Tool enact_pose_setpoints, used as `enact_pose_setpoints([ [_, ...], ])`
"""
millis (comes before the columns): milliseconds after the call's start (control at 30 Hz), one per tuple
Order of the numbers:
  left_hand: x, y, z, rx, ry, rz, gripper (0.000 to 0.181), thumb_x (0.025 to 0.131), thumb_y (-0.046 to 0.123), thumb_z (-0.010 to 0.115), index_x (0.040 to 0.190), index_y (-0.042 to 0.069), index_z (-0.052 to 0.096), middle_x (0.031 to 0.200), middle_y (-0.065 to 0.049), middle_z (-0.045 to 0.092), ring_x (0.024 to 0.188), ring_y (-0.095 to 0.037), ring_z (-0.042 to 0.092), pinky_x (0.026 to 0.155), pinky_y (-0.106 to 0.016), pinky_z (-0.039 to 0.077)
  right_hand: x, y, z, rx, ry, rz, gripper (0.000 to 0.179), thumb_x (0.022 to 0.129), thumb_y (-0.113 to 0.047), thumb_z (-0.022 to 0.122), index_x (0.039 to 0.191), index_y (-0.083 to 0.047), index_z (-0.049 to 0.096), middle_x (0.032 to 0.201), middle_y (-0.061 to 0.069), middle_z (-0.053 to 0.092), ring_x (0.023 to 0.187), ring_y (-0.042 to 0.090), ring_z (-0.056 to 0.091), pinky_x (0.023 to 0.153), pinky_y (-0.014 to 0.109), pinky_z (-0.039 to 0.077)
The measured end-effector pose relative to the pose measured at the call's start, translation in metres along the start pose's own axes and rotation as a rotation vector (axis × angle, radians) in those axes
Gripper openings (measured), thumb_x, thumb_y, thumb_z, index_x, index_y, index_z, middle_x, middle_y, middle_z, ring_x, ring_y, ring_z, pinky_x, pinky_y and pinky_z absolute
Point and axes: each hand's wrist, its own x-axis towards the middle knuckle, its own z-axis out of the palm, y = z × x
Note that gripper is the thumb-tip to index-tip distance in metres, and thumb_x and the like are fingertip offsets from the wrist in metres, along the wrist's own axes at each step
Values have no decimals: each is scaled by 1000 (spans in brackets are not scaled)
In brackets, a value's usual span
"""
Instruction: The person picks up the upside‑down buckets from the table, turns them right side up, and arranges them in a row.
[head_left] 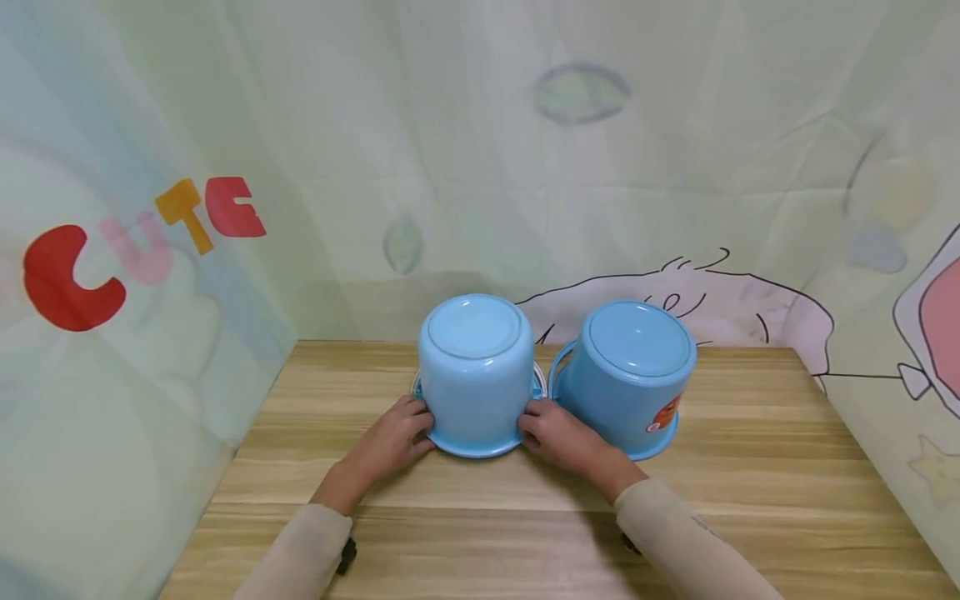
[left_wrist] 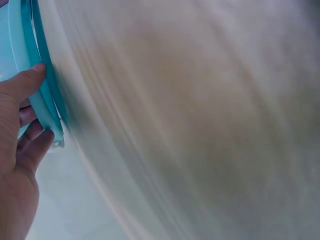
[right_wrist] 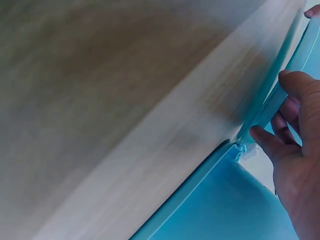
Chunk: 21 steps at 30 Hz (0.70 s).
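Note:
A light blue plastic bucket (head_left: pixel 480 387) is upside down on the wooden table, its base facing up. My left hand (head_left: pixel 397 433) grips its rim on the left side, and my right hand (head_left: pixel 558 435) holds the rim on the right. In the left wrist view, thumb and fingers pinch the rim (left_wrist: pixel 44 102) close over the tabletop. The right wrist view likewise has the rim (right_wrist: pixel 272 106) between thumb and fingers. Parts of the bucket's handle show behind it at both sides.
Just right of the held bucket stands a second upside-down blue bucket (head_left: pixel 615 400) with a red sticker (head_left: pixel 664 413); its handle (head_left: pixel 557 371) sticks out toward the first one. A printed curtain (head_left: pixel 360 208) hangs behind and along the sides of the wooden table (head_left: pixel 480 525).

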Motion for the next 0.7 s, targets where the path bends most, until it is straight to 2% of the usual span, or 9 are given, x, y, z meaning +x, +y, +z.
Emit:
enact_pose_setpoints([
  [267, -3, 4, -3, -33, 15, 13, 27, 80, 17, 89, 81, 13, 63, 92, 2, 56, 90, -17, 49, 76, -33, 50, -7, 0, -3, 22, -18, 11, 13, 93, -11, 76, 87, -17, 65, 90, -2, 55, 83, 13, 51, 74, 26, 50],
  [533, -6, 11, -4, -14, 97, 39, 29, 76, 11, 90, 78, 11, 61, 88, 2, 53, 87, -16, 48, 73, -32, 49, -12, -3, -8, 52, 11, 4, 15, 91, -11, 78, 86, -16, 64, 90, -2, 54, 85, 13, 52, 76, 27, 51],
  [700, -7, 16, -9, -18, 126, 26, 24, 77, 5, 85, 81, 10, 63, 89, 2, 53, 87, -15, 48, 74, -31, 50, -14, -6, -14, 61, 45, -3, 17, 90, -9, 78, 87, -16, 64, 91, -1, 53, 86, 14, 52, 77, 27, 51],
])
